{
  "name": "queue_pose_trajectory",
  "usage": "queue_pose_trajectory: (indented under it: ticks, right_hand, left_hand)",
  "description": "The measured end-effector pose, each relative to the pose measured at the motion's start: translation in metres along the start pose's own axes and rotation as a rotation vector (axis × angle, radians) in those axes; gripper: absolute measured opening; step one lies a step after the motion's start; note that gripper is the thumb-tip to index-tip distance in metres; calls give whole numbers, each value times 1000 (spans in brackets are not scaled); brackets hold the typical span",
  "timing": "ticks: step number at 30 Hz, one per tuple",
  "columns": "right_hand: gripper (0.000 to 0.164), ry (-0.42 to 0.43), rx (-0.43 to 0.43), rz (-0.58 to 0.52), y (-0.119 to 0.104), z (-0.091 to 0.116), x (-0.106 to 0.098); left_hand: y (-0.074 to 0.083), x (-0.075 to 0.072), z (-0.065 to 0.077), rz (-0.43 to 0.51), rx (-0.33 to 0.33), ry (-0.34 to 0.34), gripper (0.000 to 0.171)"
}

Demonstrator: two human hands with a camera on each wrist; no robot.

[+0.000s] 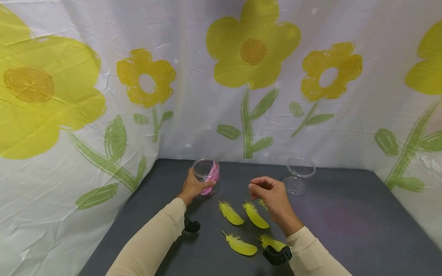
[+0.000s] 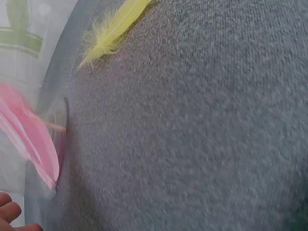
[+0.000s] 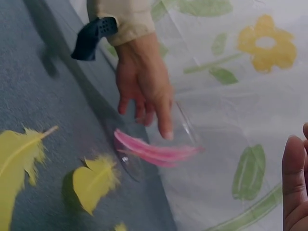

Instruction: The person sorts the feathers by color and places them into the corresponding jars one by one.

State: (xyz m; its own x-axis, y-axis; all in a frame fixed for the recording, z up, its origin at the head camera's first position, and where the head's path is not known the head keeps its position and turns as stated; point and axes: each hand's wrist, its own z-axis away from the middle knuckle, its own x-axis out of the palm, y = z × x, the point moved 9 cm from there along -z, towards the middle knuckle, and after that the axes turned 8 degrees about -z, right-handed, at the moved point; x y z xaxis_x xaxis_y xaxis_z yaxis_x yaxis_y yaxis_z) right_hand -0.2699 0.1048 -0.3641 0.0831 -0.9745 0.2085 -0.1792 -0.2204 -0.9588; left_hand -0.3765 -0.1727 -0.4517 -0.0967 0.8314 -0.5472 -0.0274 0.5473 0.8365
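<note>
Nearest the person, yellow feathers (image 1: 240,246) lie scattered on the grey table (image 1: 345,237). Above them hovers the right hand (image 1: 272,195), fingers loosely curled; whether they pinch anything cannot be told. Farther back, the left hand (image 1: 194,186) wraps its fingers round a clear jar (image 1: 206,175) holding pink feathers (image 3: 154,151). An empty clear cup (image 1: 299,175) stands at the right.

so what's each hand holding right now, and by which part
The left hand grips the clear plastic jar with pink feathers round its side wall. The right hand hovers with fingers curled over the yellow feathers; whether it pinches one cannot be told.
</note>
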Motion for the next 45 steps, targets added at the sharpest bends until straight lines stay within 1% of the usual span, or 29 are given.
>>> queue_pose_trajectory:
  ticks: [4,6,8,11,14,17,19,21,23,25,27,30,33,36,39,42,45]
  right_hand:
    - [21,0,-18,4,-7,-5,-6]
    - [22,11,-35,15,-12,-8,-13]
    - [26,28,-58,31,-19,-11,-21]
    - [29,67,-107,55,-34,-17,-38]
    - [28,115,-182,45,-53,-22,-57]
    - [23,193,-283,-9,-71,-27,-80]
    - [24,276,-351,-43,-80,-29,-99]
    - [31,373,-410,-53,-86,-29,-119]
    - [43,471,-438,-36,-87,-29,-139]
    - [57,541,-444,-35,-82,-29,-158]
    - [70,571,-420,-31,-72,-30,-174]
    - [82,570,-357,-18,-48,-33,-192]
    - [87,546,-246,71,-17,-39,-203]
    - [91,514,-135,181,12,-43,-207]
    - [96,476,-55,278,36,-43,-208]
    - [101,417,-22,338,53,-45,-204]
    - [105,363,-31,387,64,-48,-199]
  left_hand:
    - [-2,-6,4,13,19,-3,113]
    - [-4,-8,9,7,2,-12,115]
    - [-6,-12,17,2,-22,-14,115]
    - [-7,-18,28,-14,-48,0,112]
    - [-4,-24,41,-2,-37,20,109]
    - [3,-28,56,36,-8,26,108]
    - [9,-30,68,63,17,26,107]
    - [15,-29,80,99,54,18,106]
    - [23,-28,92,136,99,7,103]
    - [30,-26,103,185,145,-12,100]
    - [36,-24,114,226,182,-29,99]
    - [41,-21,128,273,203,-51,97]
    - [44,-19,137,297,206,-69,96]
    - [44,-16,140,307,202,-82,95]
    - [40,-13,140,327,188,-91,93]
    - [34,-13,141,348,167,-87,92]
    - [30,-13,142,371,160,-85,91]
